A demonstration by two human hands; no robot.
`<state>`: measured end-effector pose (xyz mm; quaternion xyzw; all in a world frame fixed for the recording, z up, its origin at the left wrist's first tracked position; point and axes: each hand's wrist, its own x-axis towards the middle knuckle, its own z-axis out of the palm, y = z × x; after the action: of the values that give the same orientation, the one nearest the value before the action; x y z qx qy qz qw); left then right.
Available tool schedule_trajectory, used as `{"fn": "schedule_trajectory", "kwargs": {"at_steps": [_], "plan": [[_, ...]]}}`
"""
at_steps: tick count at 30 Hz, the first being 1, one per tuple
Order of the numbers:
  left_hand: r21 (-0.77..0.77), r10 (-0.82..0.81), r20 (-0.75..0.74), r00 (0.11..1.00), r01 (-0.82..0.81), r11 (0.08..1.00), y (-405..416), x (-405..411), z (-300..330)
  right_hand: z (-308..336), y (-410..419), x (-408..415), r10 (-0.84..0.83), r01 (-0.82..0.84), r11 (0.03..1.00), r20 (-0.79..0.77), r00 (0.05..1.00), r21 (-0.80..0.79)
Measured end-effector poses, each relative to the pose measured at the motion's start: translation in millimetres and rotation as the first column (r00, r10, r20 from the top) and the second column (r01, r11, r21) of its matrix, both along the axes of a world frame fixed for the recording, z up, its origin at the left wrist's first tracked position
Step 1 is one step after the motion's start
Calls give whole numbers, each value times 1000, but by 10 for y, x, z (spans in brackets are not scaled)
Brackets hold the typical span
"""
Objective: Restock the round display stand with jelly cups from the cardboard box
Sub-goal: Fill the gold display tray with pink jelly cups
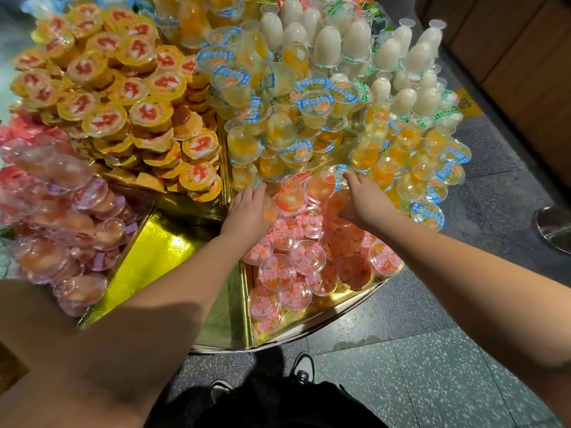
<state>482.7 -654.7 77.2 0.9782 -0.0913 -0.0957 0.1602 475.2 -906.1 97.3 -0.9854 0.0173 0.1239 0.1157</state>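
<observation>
Filling the gold-lined front wedge of the round display stand (312, 332), the red-lidded jelly cups (296, 257) lie heaped directly under both hands, most tipped on their sides with no common axis. The left hand (247, 213) curls its fingers round one cup at the pile's far left edge, while the right hand (361, 199) grips another at the far right, both equally near. Lid lettering is too blurred to read; the cardboard box is out of view.
</observation>
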Motion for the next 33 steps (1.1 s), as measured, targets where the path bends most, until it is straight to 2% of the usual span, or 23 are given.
{"fn": "schedule_trajectory", "kwargs": {"at_steps": [4,11,19,23,25,28,30,33], "plan": [[-34,20,10,1000,-20,999,11,-19,-3,-80,4,-84,-69,65,993,40,997,96],[16,3,80,997,-4,1000,-6,-66,-57,-121,25,-207,-127,115,981,65,990,154],[44,16,68,998,-19,999,36,-119,34,45,15,-345,-172,166,968,16,985,190],[-86,59,105,993,-50,995,224,-213,311,352,58,-369,-222,185,954,140,965,237],[-217,140,145,979,-106,970,431,-301,519,576,195,-334,-210,150,954,222,952,259],[-340,276,167,947,-207,917,904,-462,809,888,670,-243,-100,16,959,287,953,281],[-383,361,142,922,-285,879,1313,-599,927,1022,1150,-183,13,-111,945,304,953,308],[-510,532,107,840,-413,755,2022,-953,1032,1100,2045,-193,225,-323,895,315,922,308]]}}
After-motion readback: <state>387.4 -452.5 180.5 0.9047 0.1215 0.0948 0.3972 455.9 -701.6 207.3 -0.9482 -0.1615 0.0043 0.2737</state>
